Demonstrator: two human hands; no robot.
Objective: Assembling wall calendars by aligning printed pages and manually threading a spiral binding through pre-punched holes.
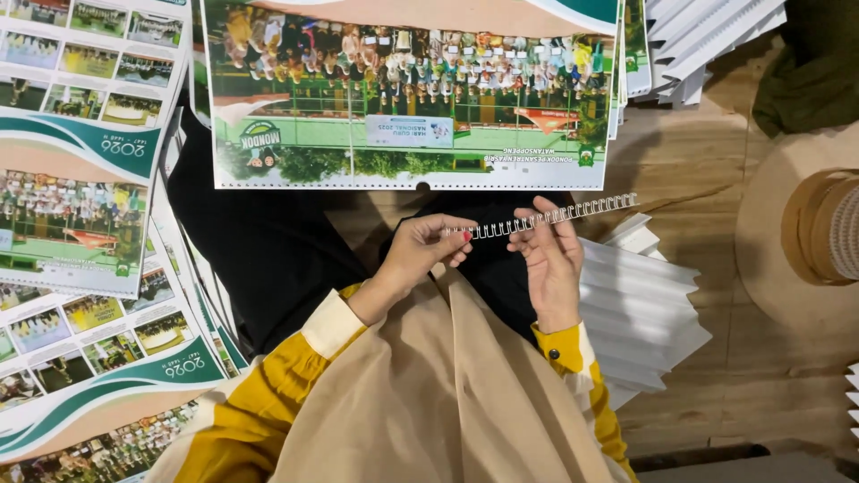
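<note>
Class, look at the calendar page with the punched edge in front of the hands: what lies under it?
Under the calendar page, edges of more sheets show at its right side; below it lies black cloth. The rest underneath is covered.

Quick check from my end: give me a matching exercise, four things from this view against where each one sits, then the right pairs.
Things:
1. wire binding comb
2. punched calendar sheet
3. stack of white cards
4. spool

Places:
A. far right, on a round board
B. held between left hand and right hand
C. just right of the right wrist
D. top centre, holes along its near edge

Pairs: 1-B, 2-D, 3-C, 4-A
</note>
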